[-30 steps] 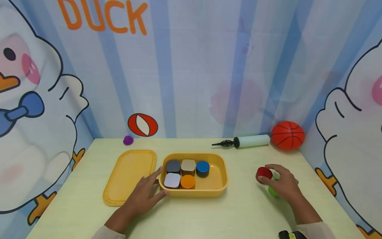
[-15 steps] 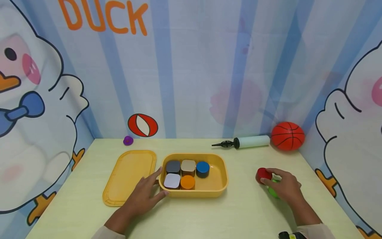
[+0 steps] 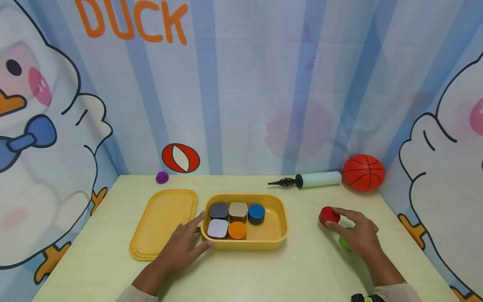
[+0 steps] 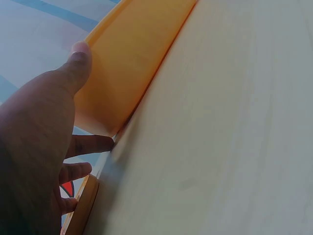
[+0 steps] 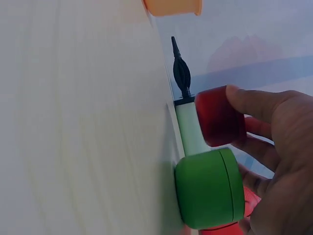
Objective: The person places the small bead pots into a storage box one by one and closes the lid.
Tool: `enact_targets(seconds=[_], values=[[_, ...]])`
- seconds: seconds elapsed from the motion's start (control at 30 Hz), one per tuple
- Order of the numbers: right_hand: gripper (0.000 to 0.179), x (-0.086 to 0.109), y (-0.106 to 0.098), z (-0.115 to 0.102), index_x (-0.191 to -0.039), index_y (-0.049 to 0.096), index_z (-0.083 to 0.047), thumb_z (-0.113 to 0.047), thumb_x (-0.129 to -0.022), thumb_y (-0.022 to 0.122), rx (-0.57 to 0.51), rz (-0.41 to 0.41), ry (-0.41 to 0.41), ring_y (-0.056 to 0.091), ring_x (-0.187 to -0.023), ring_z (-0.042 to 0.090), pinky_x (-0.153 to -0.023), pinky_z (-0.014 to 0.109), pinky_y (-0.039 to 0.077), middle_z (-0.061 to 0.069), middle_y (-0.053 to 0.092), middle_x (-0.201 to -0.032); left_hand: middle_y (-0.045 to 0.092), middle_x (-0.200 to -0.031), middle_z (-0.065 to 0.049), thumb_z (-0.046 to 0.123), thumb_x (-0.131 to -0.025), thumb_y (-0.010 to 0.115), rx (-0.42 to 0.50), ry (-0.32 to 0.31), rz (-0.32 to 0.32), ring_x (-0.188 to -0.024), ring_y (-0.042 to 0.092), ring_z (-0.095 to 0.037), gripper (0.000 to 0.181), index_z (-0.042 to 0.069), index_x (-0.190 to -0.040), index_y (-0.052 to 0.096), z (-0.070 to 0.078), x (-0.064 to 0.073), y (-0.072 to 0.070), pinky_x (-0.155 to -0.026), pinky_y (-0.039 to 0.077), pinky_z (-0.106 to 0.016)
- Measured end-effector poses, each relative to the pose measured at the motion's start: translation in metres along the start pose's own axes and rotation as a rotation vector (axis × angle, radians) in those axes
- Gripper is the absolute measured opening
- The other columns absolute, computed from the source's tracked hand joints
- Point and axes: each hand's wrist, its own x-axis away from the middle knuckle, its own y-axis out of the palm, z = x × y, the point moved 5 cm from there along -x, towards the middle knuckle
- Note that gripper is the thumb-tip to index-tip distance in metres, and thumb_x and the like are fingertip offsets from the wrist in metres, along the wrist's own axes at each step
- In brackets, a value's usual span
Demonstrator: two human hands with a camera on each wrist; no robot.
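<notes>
Broadly, a blue-and-white striped backdrop (image 3: 245, 105) rises behind, printed with white ducks (image 3: 53, 180) and orange letters (image 3: 147, 21); the pale table (image 3: 264, 277) runs up to its foot. On it sits a yellow box (image 3: 249, 244), and just to its left a yellow lid (image 3: 166, 222) lies flat. The left hand (image 3: 183, 247) is at the box's left end, fingers spread apart with nothing in their grasp; the thumb tip is at the front corner, but whether it presses I cannot tell. Well to the right of the box, the thumb and fingers of the right hand (image 3: 358, 233) are clamped on a red block. Farther back lies a pump (image 3: 320, 179), black nozzle toward the left, its pale end just beside a red ball (image 3: 364, 172). A green block (image 5: 208, 188) stands below the right hand, partly hidden in the head view. Inside the box are a grey block (image 3: 219, 210), a beige block (image 3: 238, 209) and a blue block (image 3: 256, 212) along the back, with a white block (image 3: 217, 228) and an orange block (image 3: 237, 230) in front. The red block (image 5: 220, 116) appears raised off the table, near the green block. Beyond the lid, a small purple piece (image 3: 162, 178) lies at the table's far edge.
</notes>
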Motion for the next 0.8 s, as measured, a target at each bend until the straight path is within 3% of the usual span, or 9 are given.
enact_targets(seconds=[0.17, 0.27, 0.37, 0.53, 0.63, 0.8], values=[[0.056, 0.003, 0.001, -0.016, -0.144, 0.072, -0.011, -0.031, -0.094, 0.088, -0.077, 0.114, -0.088, 0.056, -0.141, 0.047, -0.103, 0.065, 0.028, 0.024, 0.07, -0.144, 0.047, -0.173, -0.011, 0.052, -0.103, 0.073, 0.001, 0.004, 0.009, -0.13, 0.074, -0.03, 0.09, 0.015, -0.174, 0.03, 0.0, 0.001, 0.0, -0.127, 0.023, -0.082], [0.052, 0.003, 0.004, -0.026, -0.137, 0.077, -0.011, -0.023, -0.089, 0.093, -0.118, 0.209, -0.174, 0.062, -0.132, 0.039, -0.103, 0.063, 0.031, 0.02, 0.078, -0.133, 0.046, -0.173, -0.011, 0.052, -0.103, 0.073, 0.0, 0.004, 0.011, -0.13, 0.074, -0.03, 0.09, 0.015, -0.174, 0.03, 0.0, 0.001, -0.001, -0.126, 0.023, -0.082], [0.051, 0.004, 0.006, -0.037, -0.132, 0.081, -0.013, -0.016, -0.083, 0.096, -0.133, 0.288, -0.261, 0.065, -0.121, 0.021, -0.102, 0.053, 0.04, 0.015, 0.082, -0.123, 0.046, -0.173, -0.01, 0.053, -0.103, 0.073, 0.002, -0.006, 0.004, -0.13, 0.074, -0.03, 0.09, 0.015, -0.174, 0.03, 0.0, 0.001, -0.001, -0.127, 0.023, -0.081], [0.052, 0.005, 0.01, -0.051, -0.126, 0.083, -0.014, -0.011, -0.077, 0.1, -0.155, 0.354, -0.325, 0.056, -0.112, -0.01, -0.096, 0.037, 0.047, 0.011, 0.085, -0.117, 0.046, -0.173, -0.01, 0.053, -0.103, 0.072, 0.002, -0.012, -0.004, -0.131, 0.074, -0.03, 0.091, 0.016, -0.174, 0.029, 0.0, 0.001, 0.0, -0.127, 0.022, -0.081], [0.052, 0.005, 0.012, -0.059, -0.126, 0.083, -0.012, -0.01, -0.076, 0.1, -0.181, 0.36, -0.347, 0.056, -0.113, -0.009, -0.097, 0.04, 0.044, 0.012, 0.085, -0.117, 0.046, -0.173, -0.011, 0.052, -0.103, 0.073, -0.002, -0.005, 0.003, -0.131, 0.074, -0.03, 0.091, 0.016, -0.174, 0.029, 0.0, 0.0, 0.0, -0.127, 0.023, -0.081], [0.051, 0.004, 0.019, -0.075, -0.127, 0.083, -0.012, -0.011, -0.078, 0.099, -0.207, 0.342, -0.376, 0.064, -0.115, 0.013, -0.095, 0.05, 0.039, 0.012, 0.084, -0.119, 0.046, -0.173, -0.01, 0.052, -0.103, 0.074, -0.001, -0.005, 0.004, -0.131, 0.074, -0.029, 0.092, 0.016, -0.174, 0.029, -0.001, 0.0, 0.001, -0.127, 0.022, -0.081]])
